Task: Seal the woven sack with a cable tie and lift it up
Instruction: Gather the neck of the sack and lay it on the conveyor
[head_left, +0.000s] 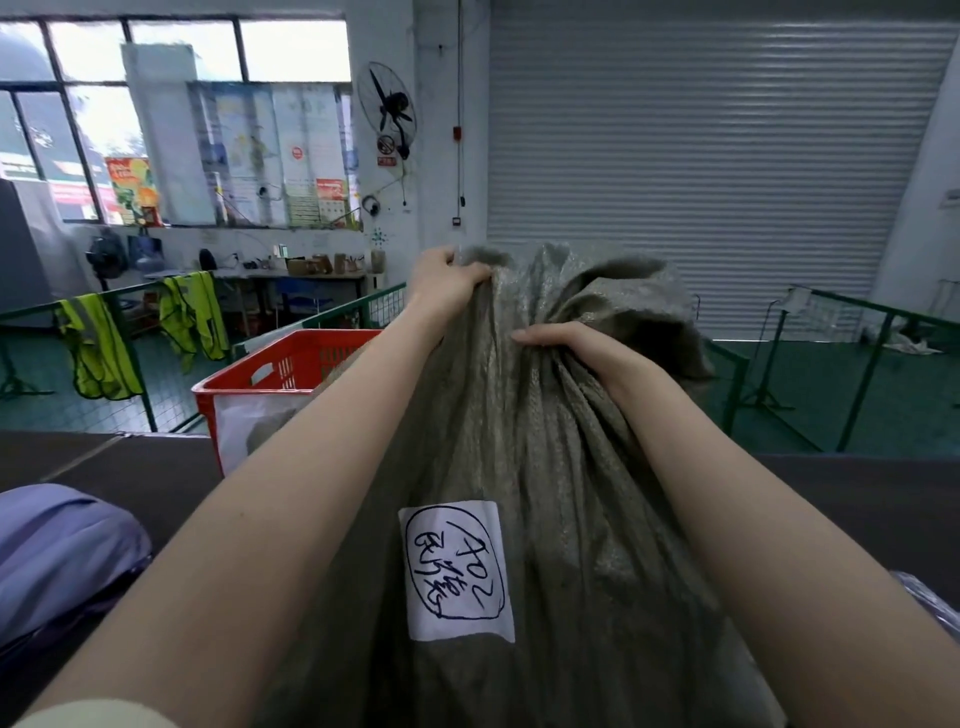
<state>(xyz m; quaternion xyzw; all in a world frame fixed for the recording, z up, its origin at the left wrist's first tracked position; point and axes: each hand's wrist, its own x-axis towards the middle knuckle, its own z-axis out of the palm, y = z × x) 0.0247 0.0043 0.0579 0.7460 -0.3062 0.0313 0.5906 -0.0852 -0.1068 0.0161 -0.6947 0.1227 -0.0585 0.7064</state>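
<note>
A grey-green woven sack (545, 467) stands upright in front of me, filling the middle of the view. A white label (456, 571) with handwritten marks is stuck on its near side. My left hand (447, 283) grips the gathered top edge of the sack at the upper left. My right hand (566, 345) clutches the bunched neck a little lower and to the right. The sack's mouth flares loose above my right hand. No cable tie is visible.
A red plastic crate (270, 379) sits just left of the sack. A purple bundle (57, 551) lies at the lower left. Green mesh fencing (135, 374) with yellow vests runs behind, and a closed roller shutter (701, 156) fills the far wall.
</note>
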